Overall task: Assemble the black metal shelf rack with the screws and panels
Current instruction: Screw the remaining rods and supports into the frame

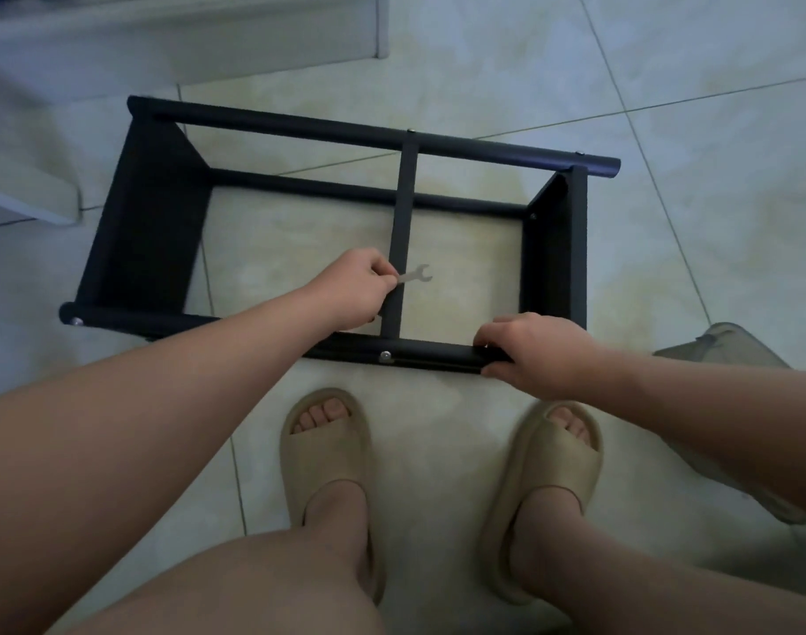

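Observation:
The black metal shelf rack (300, 130) lies on its side on the tiled floor, with two long tubes, two end panels and a flat middle crossbar (403, 208). My left hand (355, 293) holds a small silver wrench (417, 275) beside the crossbar, its open jaw pointing right. My right hand (536, 350) grips the near tube (437, 352) close to the right end panel (554, 249). A silver screw head (385, 357) shows on the near tube below the crossbar, and another (77, 321) sits at the tube's left end.
My feet in beige slippers (327, 451) stand just in front of the rack. A grey-green object (735, 350) lies on the floor at the right. Pale furniture or steps (116, 39) fill the upper left corner.

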